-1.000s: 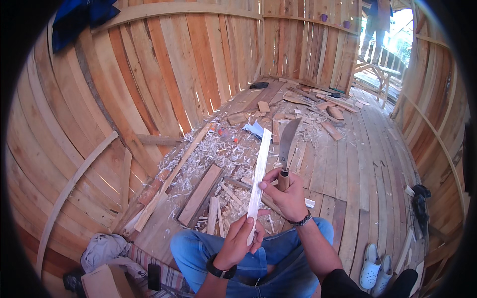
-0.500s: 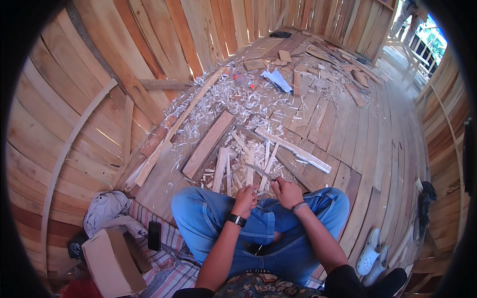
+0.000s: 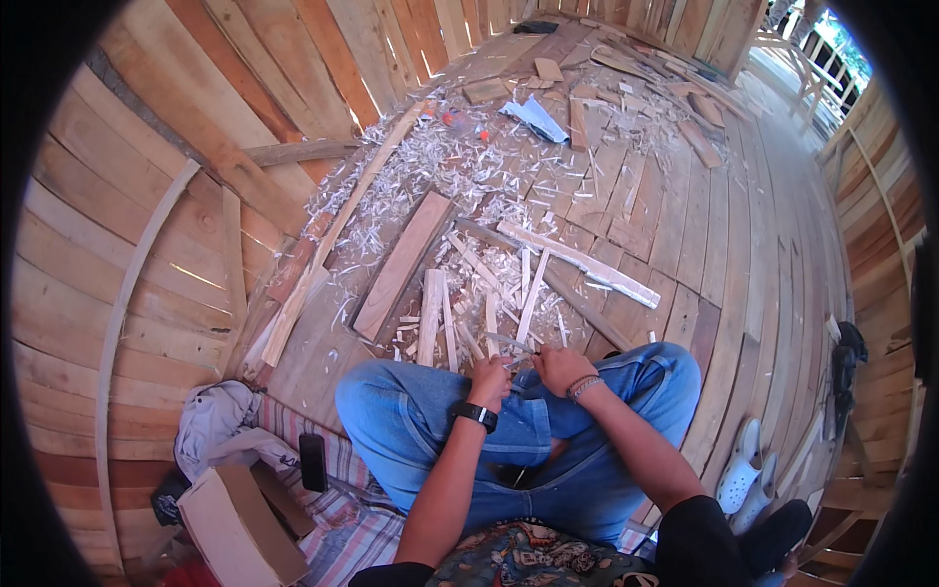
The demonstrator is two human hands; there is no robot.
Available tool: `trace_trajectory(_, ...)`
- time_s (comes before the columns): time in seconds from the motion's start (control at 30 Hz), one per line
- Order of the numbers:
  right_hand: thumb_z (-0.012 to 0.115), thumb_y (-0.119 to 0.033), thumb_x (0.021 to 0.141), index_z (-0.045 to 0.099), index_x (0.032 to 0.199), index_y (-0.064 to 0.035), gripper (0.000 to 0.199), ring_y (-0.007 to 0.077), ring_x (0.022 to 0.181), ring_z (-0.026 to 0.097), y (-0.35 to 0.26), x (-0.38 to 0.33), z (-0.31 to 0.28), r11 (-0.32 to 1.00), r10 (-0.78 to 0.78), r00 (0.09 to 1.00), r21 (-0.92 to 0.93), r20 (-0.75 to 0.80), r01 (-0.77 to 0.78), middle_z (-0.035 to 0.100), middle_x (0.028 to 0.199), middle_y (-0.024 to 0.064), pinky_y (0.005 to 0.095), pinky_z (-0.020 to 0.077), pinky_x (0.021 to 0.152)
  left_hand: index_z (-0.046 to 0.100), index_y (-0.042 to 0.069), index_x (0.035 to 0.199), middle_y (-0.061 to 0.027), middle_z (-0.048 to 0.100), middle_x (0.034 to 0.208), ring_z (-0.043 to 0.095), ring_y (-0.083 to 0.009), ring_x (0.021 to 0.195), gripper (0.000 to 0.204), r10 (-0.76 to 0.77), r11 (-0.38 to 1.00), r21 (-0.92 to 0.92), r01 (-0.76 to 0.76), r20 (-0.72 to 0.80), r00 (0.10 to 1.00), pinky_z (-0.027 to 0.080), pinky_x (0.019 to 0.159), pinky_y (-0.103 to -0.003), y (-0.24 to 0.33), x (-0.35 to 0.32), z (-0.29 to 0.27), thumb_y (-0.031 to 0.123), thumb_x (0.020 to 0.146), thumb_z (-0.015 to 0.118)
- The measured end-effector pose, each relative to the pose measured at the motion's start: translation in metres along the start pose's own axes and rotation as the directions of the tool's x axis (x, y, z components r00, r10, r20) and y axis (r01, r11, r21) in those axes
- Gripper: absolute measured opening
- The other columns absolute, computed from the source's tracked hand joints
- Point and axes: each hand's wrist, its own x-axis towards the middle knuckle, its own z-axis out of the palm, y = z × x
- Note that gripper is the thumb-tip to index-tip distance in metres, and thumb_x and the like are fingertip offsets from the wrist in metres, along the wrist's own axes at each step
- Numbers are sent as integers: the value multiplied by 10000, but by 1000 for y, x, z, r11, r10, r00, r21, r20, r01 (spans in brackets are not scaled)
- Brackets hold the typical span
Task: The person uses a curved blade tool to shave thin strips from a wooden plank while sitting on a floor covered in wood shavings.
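Observation:
I sit cross-legged in blue jeans [image 3: 411, 421] on a plank floor. My left hand [image 3: 486, 377], with a black watch on its wrist, is curled just past my knees, seemingly around a thin wood stick [image 3: 509, 364] that is largely hidden. My right hand [image 3: 560, 370], wearing a bracelet, is closed close beside it. A thin grey knife blade [image 3: 509, 342] sticks out leftward from it, above the left hand's fingers. Pale split sticks [image 3: 528, 298] lie fanned on the floor right in front of both hands. A long pale strip [image 3: 587, 264] lies further out.
A brown plank [image 3: 401, 264] lies amid white shavings [image 3: 440, 166]. A cardboard box [image 3: 235, 528], a dark phone [image 3: 313, 460] and a grey cloth [image 3: 215, 421] sit at my left on a striped mat. White sandals [image 3: 743, 470] lie at right. Curved plank walls [image 3: 147, 225] rise around.
A second ago my left hand held a long pale strip upright beside the knife. Both hands have dropped to my knees, the strip has left my hand, and the view has tipped downward.

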Motion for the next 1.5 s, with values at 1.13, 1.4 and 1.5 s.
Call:
trace_trajectory(1.13, 474, -363, 913, 572, 887, -34, 345, 358, 699, 660, -19, -17, 5, 989, 73, 993, -123, -90, -84, 659, 744, 188, 459, 533, 628, 596, -30, 826, -43, 440, 478, 418, -140, 339, 278, 112, 981, 172, -93, -103, 988, 293, 306, -293, -42, 9, 9, 150, 920, 405)
trace_trajectory(1.4, 469, -347, 916, 560, 904, -30, 331, 361, 704, 657, -18, -21, 8, 989, 83, 993, -113, -88, -93, 659, 760, 186, 462, 532, 632, 596, -32, 779, -50, 441, 471, 438, -151, 336, 330, 155, 971, 198, -134, -94, 983, 303, 303, -296, -45, 14, 8, 169, 934, 386)
trace_trajectory(1.5, 466, -345, 919, 545, 924, -29, 325, 360, 706, 658, -15, -17, 17, 991, 72, 993, -110, -94, -82, 659, 763, 182, 461, 531, 629, 594, -33, 753, -63, 463, 474, 457, -158, 343, 326, 203, 951, 259, -171, -103, 974, 312, 306, -301, -49, 17, 8, 176, 923, 410)
